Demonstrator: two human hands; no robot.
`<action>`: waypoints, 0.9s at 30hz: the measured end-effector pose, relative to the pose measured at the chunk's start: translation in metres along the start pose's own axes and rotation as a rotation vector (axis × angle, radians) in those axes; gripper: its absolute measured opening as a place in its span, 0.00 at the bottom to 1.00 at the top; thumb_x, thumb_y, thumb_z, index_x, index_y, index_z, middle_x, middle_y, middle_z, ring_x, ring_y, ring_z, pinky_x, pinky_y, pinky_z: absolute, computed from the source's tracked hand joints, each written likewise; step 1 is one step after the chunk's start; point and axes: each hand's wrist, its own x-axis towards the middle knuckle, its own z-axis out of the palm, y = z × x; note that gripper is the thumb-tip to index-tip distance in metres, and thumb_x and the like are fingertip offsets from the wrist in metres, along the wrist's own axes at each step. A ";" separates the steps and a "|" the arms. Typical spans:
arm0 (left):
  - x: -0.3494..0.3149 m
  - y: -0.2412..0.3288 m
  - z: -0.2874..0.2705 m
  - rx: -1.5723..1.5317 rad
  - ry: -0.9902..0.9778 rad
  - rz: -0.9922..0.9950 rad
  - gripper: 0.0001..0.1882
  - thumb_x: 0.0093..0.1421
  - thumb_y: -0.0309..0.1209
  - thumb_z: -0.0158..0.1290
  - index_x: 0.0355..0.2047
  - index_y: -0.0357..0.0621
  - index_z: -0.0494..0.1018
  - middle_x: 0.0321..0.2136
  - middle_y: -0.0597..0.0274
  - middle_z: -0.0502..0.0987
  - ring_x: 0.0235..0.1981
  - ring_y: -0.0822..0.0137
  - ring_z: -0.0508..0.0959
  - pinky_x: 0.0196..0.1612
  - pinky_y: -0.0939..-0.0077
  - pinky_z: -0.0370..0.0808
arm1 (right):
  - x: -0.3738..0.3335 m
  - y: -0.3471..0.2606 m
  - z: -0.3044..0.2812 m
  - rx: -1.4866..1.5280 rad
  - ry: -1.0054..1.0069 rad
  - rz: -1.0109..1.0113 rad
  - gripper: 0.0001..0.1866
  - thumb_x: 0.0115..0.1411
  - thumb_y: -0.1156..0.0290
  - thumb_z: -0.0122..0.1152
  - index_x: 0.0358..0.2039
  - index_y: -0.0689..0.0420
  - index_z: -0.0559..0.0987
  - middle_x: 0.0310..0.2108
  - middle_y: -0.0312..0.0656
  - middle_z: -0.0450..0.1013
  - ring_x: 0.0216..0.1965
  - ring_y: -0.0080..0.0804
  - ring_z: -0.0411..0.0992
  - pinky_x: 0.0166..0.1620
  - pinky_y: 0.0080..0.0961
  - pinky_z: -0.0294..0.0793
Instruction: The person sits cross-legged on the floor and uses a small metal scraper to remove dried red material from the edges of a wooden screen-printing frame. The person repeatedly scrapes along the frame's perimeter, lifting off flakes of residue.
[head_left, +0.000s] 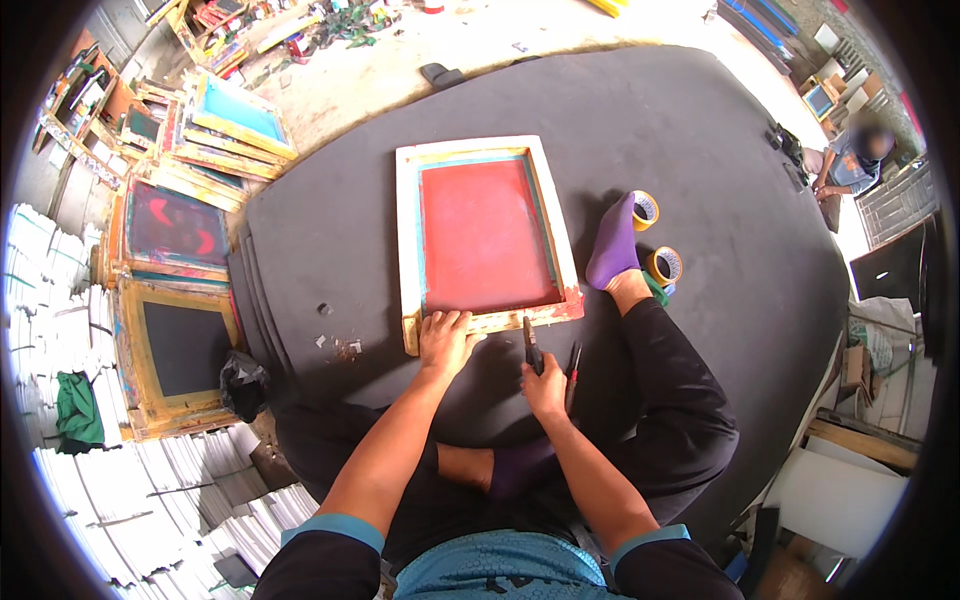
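Observation:
A wooden screen-printing frame [408, 230] with red mesh [485, 230] lies before me on a dark padded surface. Teal shows along the mesh's edges, and the wood is stained with paint. My left hand [447, 343] grips the frame's near rail, left of its middle, with the fingers over the wood. In my right hand [546, 385] is a dark-handled hand tool that looks like pliers [531, 340]; its tip points away from me and meets the near rail. A slim red-and-black tool [573, 372] lies beside that hand, on its right.
Two yellow tape rolls [645, 210] [666, 265] stand by my purple-socked foot [613, 245]. Stacked printing frames [240, 112] and bundled white sheets [140, 500] line the left. A black plastic bag [243, 385] sits at the left edge. Another person [850, 165] sits far right.

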 end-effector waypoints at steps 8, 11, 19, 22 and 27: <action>0.002 0.003 -0.003 0.026 -0.087 -0.039 0.28 0.48 0.43 0.70 0.49 0.46 0.81 0.41 0.65 0.80 0.44 0.59 0.75 0.53 0.62 0.72 | 0.001 -0.012 0.031 -0.093 0.096 -0.279 0.17 0.65 0.68 0.61 0.48 0.67 0.75 0.33 0.63 0.79 0.38 0.63 0.79 0.41 0.49 0.79; 0.002 0.003 -0.001 0.012 -0.081 -0.042 0.28 0.48 0.42 0.70 0.49 0.46 0.81 0.41 0.66 0.80 0.43 0.59 0.75 0.52 0.62 0.72 | 0.002 -0.026 0.035 -0.320 0.025 -0.165 0.16 0.65 0.68 0.60 0.48 0.67 0.73 0.33 0.66 0.78 0.40 0.68 0.77 0.44 0.52 0.77; 0.001 0.003 0.002 0.022 -0.086 -0.041 0.27 0.49 0.42 0.70 0.49 0.47 0.81 0.42 0.65 0.81 0.44 0.59 0.76 0.52 0.63 0.72 | 0.002 -0.035 0.030 -0.486 -0.107 -0.028 0.18 0.68 0.65 0.54 0.53 0.64 0.71 0.40 0.68 0.78 0.46 0.69 0.76 0.51 0.57 0.74; 0.003 0.003 -0.001 0.021 -0.092 -0.054 0.27 0.49 0.42 0.70 0.49 0.47 0.81 0.42 0.65 0.81 0.45 0.59 0.76 0.53 0.63 0.72 | -0.001 -0.036 0.030 -0.430 -0.042 -0.173 0.18 0.68 0.65 0.54 0.52 0.64 0.71 0.40 0.67 0.78 0.46 0.69 0.76 0.50 0.58 0.74; 0.001 0.005 -0.003 0.031 -0.099 -0.057 0.27 0.50 0.43 0.69 0.49 0.46 0.81 0.43 0.64 0.81 0.46 0.58 0.76 0.54 0.62 0.71 | -0.001 -0.034 0.030 -0.472 -0.060 -0.123 0.17 0.67 0.66 0.55 0.51 0.64 0.72 0.39 0.68 0.78 0.45 0.70 0.76 0.50 0.58 0.74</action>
